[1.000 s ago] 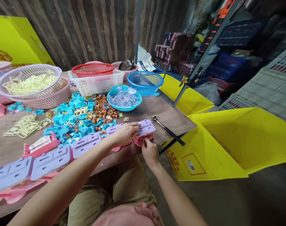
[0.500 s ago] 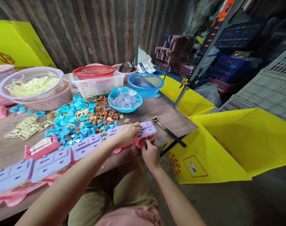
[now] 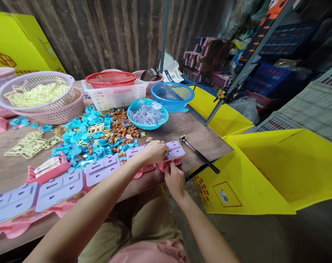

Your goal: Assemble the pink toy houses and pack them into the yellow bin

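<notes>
While the left hand (image 3: 152,152) presses flat on the lilac tray (image 3: 174,151) at the table's (image 3: 199,137) near right edge, the right hand (image 3: 173,178) pinches the tray's near rim from below. A hammer (image 3: 199,155) lies just right of the tray. Blue pieces (image 3: 81,137) and brown beads (image 3: 120,128) lie left, beyond it.

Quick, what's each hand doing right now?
Left hand: fingers curled, pressing down on the purple tray.
Right hand: grip closed on that tray's near edge, pinching something too small to tell.
</notes>
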A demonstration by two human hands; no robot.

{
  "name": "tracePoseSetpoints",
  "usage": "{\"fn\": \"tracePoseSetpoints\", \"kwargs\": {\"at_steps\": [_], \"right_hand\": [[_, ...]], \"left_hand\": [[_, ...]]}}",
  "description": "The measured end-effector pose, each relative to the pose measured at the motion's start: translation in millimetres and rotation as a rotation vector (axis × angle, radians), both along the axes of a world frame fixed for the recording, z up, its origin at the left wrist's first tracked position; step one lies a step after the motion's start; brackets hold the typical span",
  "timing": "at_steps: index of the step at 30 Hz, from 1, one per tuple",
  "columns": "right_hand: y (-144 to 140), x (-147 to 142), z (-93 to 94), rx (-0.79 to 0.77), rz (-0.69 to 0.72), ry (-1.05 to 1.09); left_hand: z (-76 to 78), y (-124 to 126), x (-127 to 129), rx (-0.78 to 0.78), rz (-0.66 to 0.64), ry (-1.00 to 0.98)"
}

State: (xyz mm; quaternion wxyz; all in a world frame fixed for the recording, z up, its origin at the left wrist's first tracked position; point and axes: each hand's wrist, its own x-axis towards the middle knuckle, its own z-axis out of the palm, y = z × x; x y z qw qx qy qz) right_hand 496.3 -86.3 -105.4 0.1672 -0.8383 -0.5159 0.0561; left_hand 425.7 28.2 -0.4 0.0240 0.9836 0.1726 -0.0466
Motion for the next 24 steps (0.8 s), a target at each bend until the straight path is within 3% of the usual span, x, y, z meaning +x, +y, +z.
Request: {"fn": "tracePoseSetpoints", "kwargs": {"at_steps": [17, 22, 24], "right_hand": [[9, -4, -15.8, 0.199, -0.069, -0.101], [-6, 8, -9.7, 0.31, 0.033, -0.107], [-17, 11, -0.8, 0.452, 0.054, -0.092]], "left_hand": [[-8.8, 6, -4, -0.099, 0.049, -0.084], [2.8, 4, -7, -0.111, 0.097, -0.18], [10.0, -5, -16, -0.117, 0.156, -0.286]]}}
